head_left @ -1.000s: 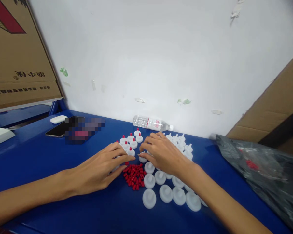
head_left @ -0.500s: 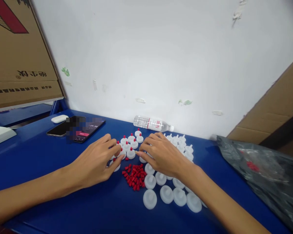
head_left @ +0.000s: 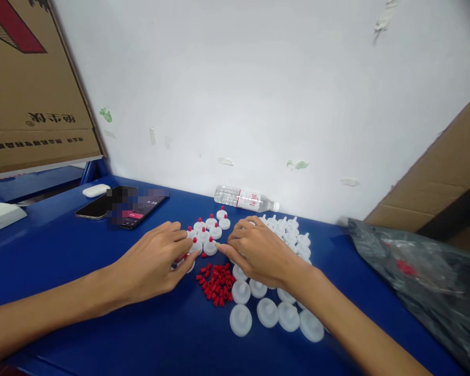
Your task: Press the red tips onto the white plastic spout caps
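Observation:
My left hand (head_left: 160,256) is curled around a white nozzle cap (head_left: 189,266) with a red tip, at the left end of a group of red-tipped white caps (head_left: 210,246). Its thumb and fingers hide most of that cap. Across from it, my right hand (head_left: 250,245) hovers low over white caps without red tips (head_left: 241,291), thumb stretched out and fingers bent, holding nothing that I can see. Its thumb tip is close to one red-tipped cap. Between the hands, nearer to me, lies a pile of small red tips (head_left: 216,284).
A clear plastic bottle (head_left: 246,198) lies along the wall. Two phones (head_left: 143,209) and a white case (head_left: 96,190) are at the back left. A dark plastic bag (head_left: 415,282) covers the right side. A cardboard box (head_left: 35,94) stands at the far left.
My right hand has shifted slightly right and away from the red-tipped group. The cap under my left hand has moved a little to the right; the left fingers have drawn in slightly.

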